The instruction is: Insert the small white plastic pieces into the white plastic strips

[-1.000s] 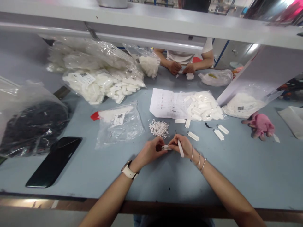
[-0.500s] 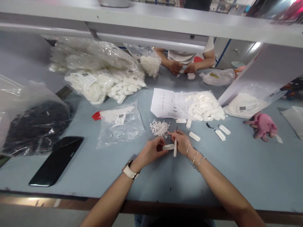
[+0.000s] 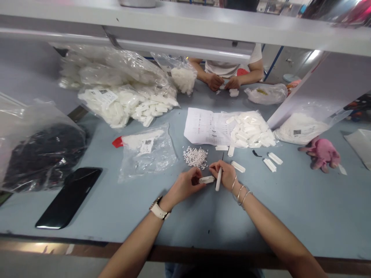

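Note:
Between its thumb and fingers, my left hand (image 3: 188,183) pinches one end of a small white plastic piece with rows of holes (image 3: 206,180). My right hand (image 3: 225,174) is closed around a white-handled tool with a thin dark shaft (image 3: 218,180); the handle points toward me and the shaft away. The right fingertips are just beyond the piece's free end; whether they hold a tiny part too, I cannot tell. Just past both hands lies a pile of tiny white parts (image 3: 195,157). Close to the right hand rests a white oblong plastic piece (image 3: 238,166).
Further back are a printed sheet (image 3: 199,127) and a bag of white pieces (image 3: 251,129). A flat clear bag (image 3: 147,154) and a black phone-like object (image 3: 69,197) lie left. To the right sits a pink plush toy (image 3: 323,154). Across the table, a co-worker's hands (image 3: 215,82) handle white pieces.
My right hand has shifted slightly right, away from the holed piece and the pile, and the tool has tilted. More of the piece's free end shows. The left hand has barely moved.

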Available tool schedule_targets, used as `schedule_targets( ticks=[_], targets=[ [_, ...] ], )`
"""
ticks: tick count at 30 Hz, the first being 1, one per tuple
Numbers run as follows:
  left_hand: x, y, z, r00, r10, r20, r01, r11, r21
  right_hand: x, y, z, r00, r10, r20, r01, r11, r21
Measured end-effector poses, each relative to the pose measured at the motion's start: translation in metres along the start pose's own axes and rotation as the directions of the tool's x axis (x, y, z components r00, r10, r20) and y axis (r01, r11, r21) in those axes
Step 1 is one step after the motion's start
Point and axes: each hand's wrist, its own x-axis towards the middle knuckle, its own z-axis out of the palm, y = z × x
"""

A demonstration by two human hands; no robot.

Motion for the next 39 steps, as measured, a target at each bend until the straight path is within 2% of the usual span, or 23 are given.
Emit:
schedule_targets(
  ticks=[4,11,19,28,39],
  targets=[
    [0.0,-0.002,0.001,1.0,-0.005,-0.01,0.005,1.0,-0.008,-0.004,-0.008,0.0,0.995,0.093,-0.022,-0.086,0.973,0.214],
    [0.001,-0.002,0.001,0.999,-0.023,-0.035,0.023,1.0,-0.008,-0.004,-0.014,-0.004,0.986,0.157,0.054,-0.166,0.914,0.371],
    [0.001,-0.002,0.001,0.999,-0.023,-0.044,0.022,1.0,-0.02,-0.004,-0.015,-0.009,0.978,0.169,0.12,-0.201,0.92,0.337],
    [0.001,-0.002,0.0,0.998,-0.023,-0.051,0.022,1.0,-0.007,-0.005,-0.015,-0.01,0.977,0.12,0.178,-0.171,0.936,0.307],
    [0.001,0.0,0.0,0.999,-0.021,-0.04,0.02,1.0,-0.008,-0.004,-0.014,-0.009,0.967,0.129,0.221,-0.193,0.934,0.3]
  ],
)
